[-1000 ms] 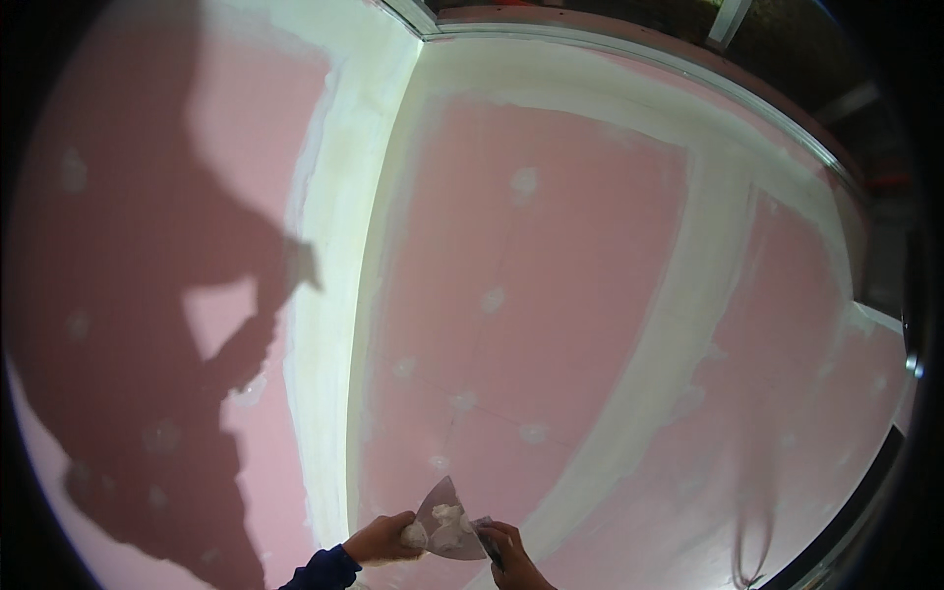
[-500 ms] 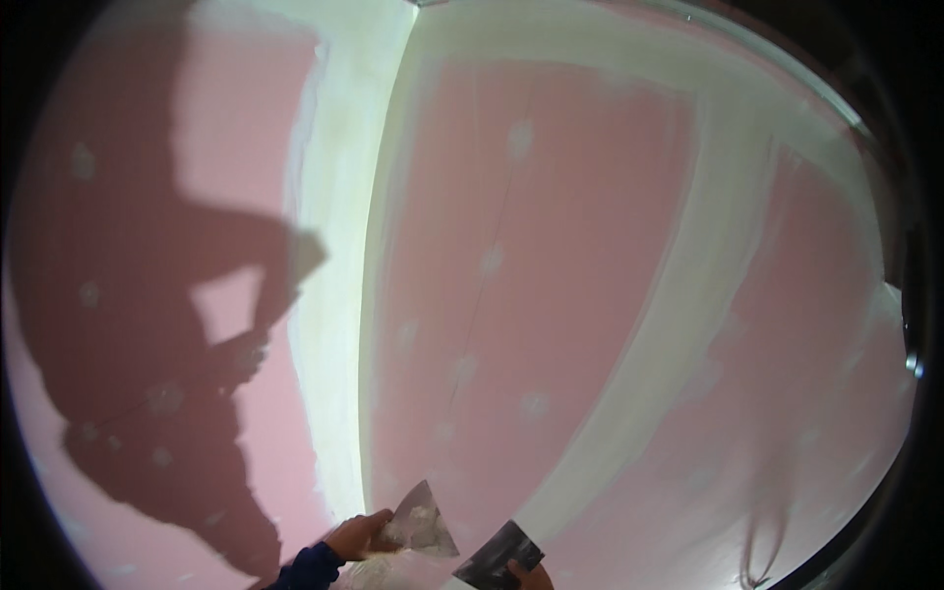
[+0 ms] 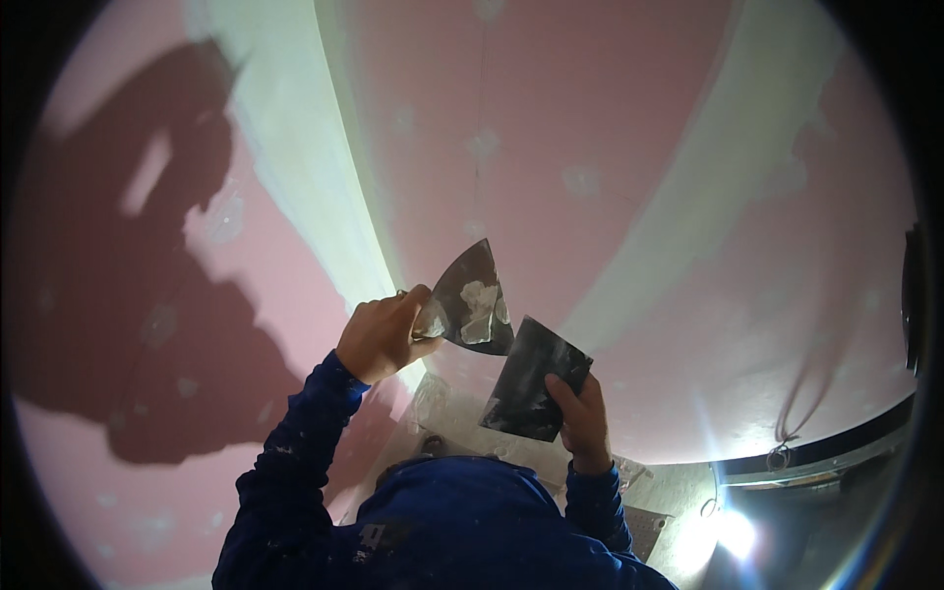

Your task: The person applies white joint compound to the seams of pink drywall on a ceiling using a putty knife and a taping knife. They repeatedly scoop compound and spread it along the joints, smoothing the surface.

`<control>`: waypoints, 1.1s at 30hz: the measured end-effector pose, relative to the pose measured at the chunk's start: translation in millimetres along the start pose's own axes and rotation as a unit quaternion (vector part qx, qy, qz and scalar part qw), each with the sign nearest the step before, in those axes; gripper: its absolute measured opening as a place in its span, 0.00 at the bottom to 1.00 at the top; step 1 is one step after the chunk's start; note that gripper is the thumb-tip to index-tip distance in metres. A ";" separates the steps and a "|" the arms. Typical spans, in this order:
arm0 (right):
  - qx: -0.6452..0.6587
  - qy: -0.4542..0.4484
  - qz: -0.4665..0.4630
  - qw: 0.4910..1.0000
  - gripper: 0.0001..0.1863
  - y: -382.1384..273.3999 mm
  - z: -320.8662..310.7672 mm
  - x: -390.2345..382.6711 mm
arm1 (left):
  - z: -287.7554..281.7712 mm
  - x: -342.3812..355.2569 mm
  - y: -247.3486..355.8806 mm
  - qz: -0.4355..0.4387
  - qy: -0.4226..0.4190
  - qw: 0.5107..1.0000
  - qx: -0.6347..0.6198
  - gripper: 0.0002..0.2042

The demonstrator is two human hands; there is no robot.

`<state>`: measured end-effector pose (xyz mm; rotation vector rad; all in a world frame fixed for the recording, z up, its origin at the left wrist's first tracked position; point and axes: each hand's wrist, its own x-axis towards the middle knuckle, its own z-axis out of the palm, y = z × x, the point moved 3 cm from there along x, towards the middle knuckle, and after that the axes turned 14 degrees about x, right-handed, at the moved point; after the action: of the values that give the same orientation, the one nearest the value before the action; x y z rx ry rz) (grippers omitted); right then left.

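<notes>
My left hand point(image 3: 379, 339) is closed round the handle of a putty knife point(image 3: 486, 264), whose wide grey blade flares to the right. Lumps of pale joint compound point(image 3: 479, 300) cling to that blade. In my right hand point(image 3: 586, 423) is a dark, flat, rectangular scraper plate point(image 3: 526, 379), the thumb pressed on its face. Its upper left corner is close to the knife's lower corner; whether they touch I cannot tell. Some whitish smears mark the plate.
Pink wallboard point(image 3: 570, 88) stands ahead, with a pale compound band point(image 3: 295, 128) along the inside corner and another band point(image 3: 728, 128) to the right. A bright lamp point(image 3: 734, 534) shines low at right. A hanging cable loop point(image 3: 779, 457) shows near the wall's lower edge.
The view has tilted downward, so both hands, my sleeves and the floor now show more fully. Both tools stay in the hands, and their blades are closer together.
</notes>
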<state>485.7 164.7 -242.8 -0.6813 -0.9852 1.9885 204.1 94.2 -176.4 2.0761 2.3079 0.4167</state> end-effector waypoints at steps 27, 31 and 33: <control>-0.736 -0.354 -0.360 0.451 0.27 -174.2 67.9 -61.9 | -85.9 6.9 78.1 0.208 -0.260 0.942 -0.044 0.19; -0.740 -0.372 -0.311 0.466 0.27 -183.6 78.8 -57.5 | -80.6 8.9 69.6 0.196 -0.254 0.947 -0.014 0.20; -0.739 -0.385 -0.287 0.472 0.28 -191.8 79.1 -56.6 | -81.8 7.9 60.0 0.199 -0.198 0.959 -0.042 0.21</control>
<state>538.1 158.7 -34.3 -0.0230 -3.0047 0.2191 246.7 91.6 -84.0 2.3197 1.6306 0.0821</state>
